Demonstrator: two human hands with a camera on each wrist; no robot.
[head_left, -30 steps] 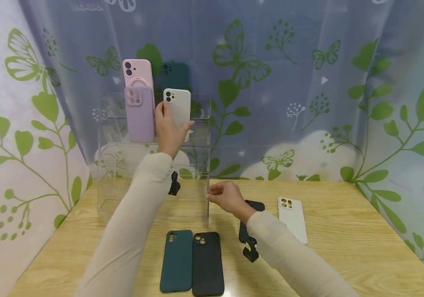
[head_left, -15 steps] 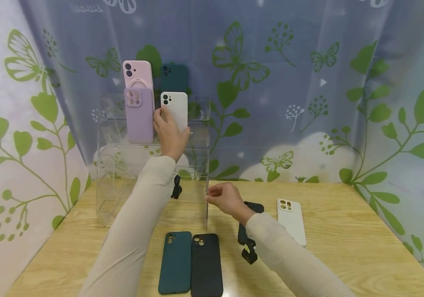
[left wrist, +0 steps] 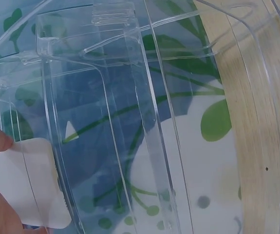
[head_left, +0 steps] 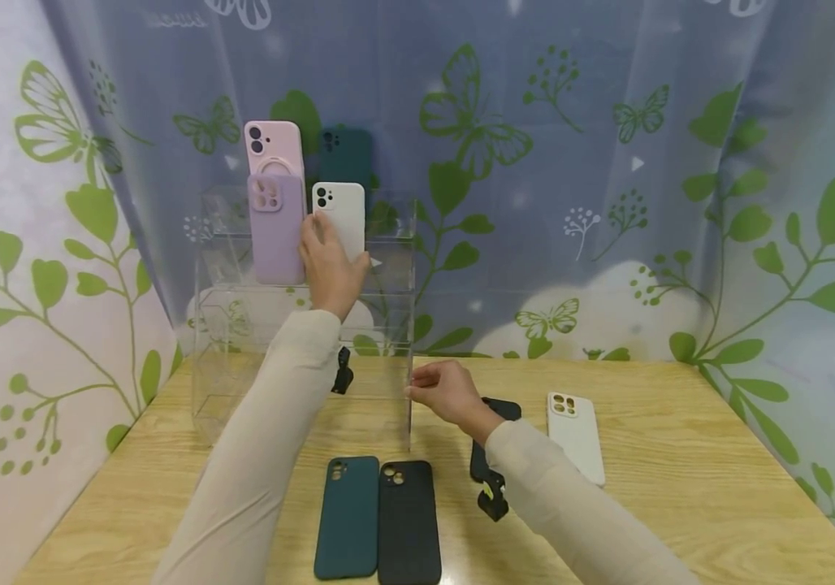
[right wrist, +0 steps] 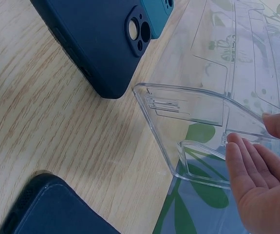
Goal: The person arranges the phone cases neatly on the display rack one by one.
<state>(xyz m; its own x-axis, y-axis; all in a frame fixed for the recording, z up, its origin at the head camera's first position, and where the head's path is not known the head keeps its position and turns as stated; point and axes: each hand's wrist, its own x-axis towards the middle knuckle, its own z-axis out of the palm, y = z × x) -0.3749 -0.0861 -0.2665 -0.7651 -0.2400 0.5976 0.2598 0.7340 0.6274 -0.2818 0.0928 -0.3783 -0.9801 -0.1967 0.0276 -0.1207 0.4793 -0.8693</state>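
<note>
My left hand [head_left: 333, 264] grips a white phone case [head_left: 344, 213] by its sides, upright at an upper tier of a clear stepped display stand [head_left: 388, 325]. In the left wrist view the lower end of this white phone case [left wrist: 32, 185] shows behind the clear plastic, with the thumb along one side. To its left stand a lilac phone case [head_left: 274, 236] and, behind that, a pink one [head_left: 271, 138]. A dark green case [head_left: 348, 154] stands behind the white one. My right hand [head_left: 447, 390] pinches the stand's right side edge between thumb and fingers.
On the wooden table, a teal phone case [head_left: 348, 520] and a black one [head_left: 410, 520] lie side by side before the stand. Farther right lie a dark case [head_left: 486, 443], partly under my right forearm, and an off-white case [head_left: 576, 435]. A patterned curtain [head_left: 571, 203] hangs behind.
My left hand has brought the white phone case slightly left and down, closer to the lilac one. The right hand stays at the stand's edge.
</note>
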